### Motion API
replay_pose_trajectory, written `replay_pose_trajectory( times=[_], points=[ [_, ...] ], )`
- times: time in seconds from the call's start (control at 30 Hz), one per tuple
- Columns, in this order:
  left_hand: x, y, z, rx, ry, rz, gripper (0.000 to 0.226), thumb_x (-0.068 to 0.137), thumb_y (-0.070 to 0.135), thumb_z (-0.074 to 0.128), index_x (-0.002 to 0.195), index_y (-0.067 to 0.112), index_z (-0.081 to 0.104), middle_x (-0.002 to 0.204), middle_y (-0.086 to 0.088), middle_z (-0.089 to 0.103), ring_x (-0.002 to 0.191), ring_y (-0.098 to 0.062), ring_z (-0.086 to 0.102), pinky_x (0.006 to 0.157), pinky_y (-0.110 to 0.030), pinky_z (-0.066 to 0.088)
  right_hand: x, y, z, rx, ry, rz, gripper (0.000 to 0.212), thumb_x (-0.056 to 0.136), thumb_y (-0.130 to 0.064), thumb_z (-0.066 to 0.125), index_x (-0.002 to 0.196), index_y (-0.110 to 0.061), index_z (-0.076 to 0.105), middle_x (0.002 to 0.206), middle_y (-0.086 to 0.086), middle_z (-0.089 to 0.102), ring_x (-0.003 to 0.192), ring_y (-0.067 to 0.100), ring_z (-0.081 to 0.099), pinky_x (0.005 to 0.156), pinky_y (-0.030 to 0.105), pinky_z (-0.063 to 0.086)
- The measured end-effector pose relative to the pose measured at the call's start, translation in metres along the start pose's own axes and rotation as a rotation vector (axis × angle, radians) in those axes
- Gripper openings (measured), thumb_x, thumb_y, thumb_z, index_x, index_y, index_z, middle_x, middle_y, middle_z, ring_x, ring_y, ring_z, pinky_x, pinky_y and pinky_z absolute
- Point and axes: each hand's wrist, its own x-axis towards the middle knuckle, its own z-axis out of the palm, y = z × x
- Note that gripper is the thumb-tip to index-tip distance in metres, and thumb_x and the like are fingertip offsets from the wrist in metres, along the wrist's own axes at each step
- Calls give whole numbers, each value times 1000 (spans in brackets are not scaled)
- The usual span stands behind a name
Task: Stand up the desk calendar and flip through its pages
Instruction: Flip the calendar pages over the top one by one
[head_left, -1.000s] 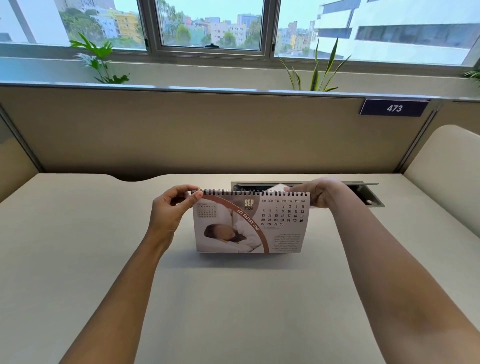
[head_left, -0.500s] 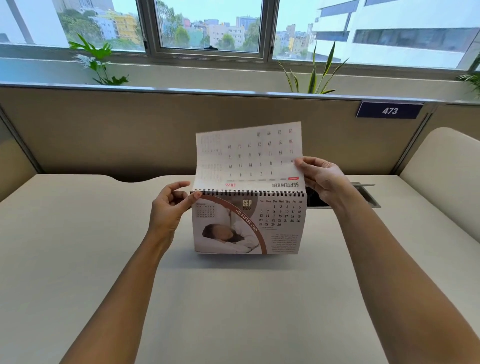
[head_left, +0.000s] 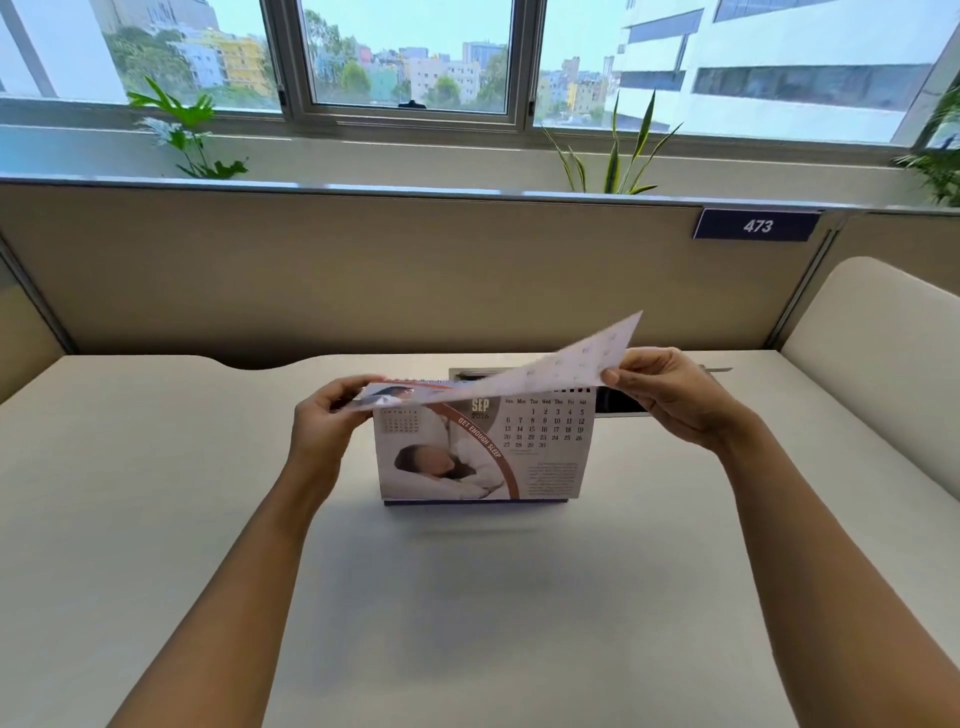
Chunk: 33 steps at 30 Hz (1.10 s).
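The desk calendar (head_left: 483, 457) stands upright in the middle of the pale desk (head_left: 156, 493), its SEP page facing me with a picture of a sleeping person. A loose page (head_left: 545, 371) hangs over the spiral top, tilted toward me and blurred. My right hand (head_left: 670, 395) pinches that page's right edge between thumb and fingers. My left hand (head_left: 327, 421) holds the calendar's upper left corner, where the page's left end rests.
A metal cable slot (head_left: 623, 400) lies in the desk just behind the calendar. A beige partition (head_left: 363, 270) with a "473" plate (head_left: 757, 225) closes the back. A padded divider (head_left: 878, 364) stands at the right. Plants (head_left: 189, 135) stand on the window ledge.
My right hand brought a page up from behind the calendar, held it upright half a second ago, and has now swung it forward and down over the top. The left hand stayed at the corner.
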Motion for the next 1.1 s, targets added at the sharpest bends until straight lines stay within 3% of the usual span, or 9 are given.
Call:
replay_pose_trajectory(
  times=[0.17,0.3,0.47,0.57,0.67,0.73,0.87,0.97,1.1],
  points=[
    [-1,-2,0,12,18,-37,22,87,13,62,108,8,67,101,-8,70,86,-24,66,67,-31,59,-12,-16,4,-330,-165,110,12,68,-16,72,77,-20,79,92,-6,72,91,6,67,78,16,51],
    [-1,-4,-1,27,16,-11,20,87,14,61,107,14,68,99,-1,69,88,-20,65,64,-21,57,-14,-22,8,-688,-227,195,25,74,-9,76,90,-27,77,111,-9,63,106,-1,59,90,11,45],
    [2,-9,-4,3,-1,-29,21,87,13,61,106,19,67,106,-5,69,98,-23,64,79,-34,58,-15,-27,16,-943,-262,343,40,80,4,67,100,-30,70,120,-13,50,116,6,45,102,24,39],
    [4,-12,-7,-33,-40,-31,21,88,8,59,104,19,68,106,-7,68,102,-25,61,85,-38,54,-11,-27,16,-833,-118,257,44,82,14,54,89,-27,68,104,-6,61,101,9,56,85,14,47],
    [5,-13,-9,-47,-83,-48,25,91,4,53,104,20,68,104,-7,69,101,-23,62,80,-31,57,1,-22,9,-707,160,193,20,89,-2,57,91,-19,67,92,-1,66,88,14,59,83,28,50],
    [4,-11,-9,-75,-98,-54,33,94,1,41,103,18,68,102,-6,70,100,-21,62,75,-22,56,14,-16,5,-671,246,266,11,91,-12,57,94,-15,67,91,1,66,86,15,60,86,30,51],
    [3,-7,-5,-89,-77,-42,30,97,11,38,102,16,68,103,-4,70,99,-18,63,76,-18,55,34,-6,3,-620,281,501,24,95,-17,52,104,0,67,92,9,66,78,15,61,77,22,53],
    [2,-7,-3,-82,-54,-30,21,95,18,48,105,13,66,102,-6,69,98,-19,64,78,-20,56,46,-4,9,-610,246,670,33,97,-22,49,109,6,63,100,15,68,87,23,63,83,29,54],
    [3,-9,-3,-87,-43,-16,19,92,17,53,105,12,67,102,-8,69,98,-21,64,79,-22,57,58,-5,21,-653,180,787,34,99,-27,45,86,1,60,83,11,66,76,22,63,79,31,55]
  ],
)
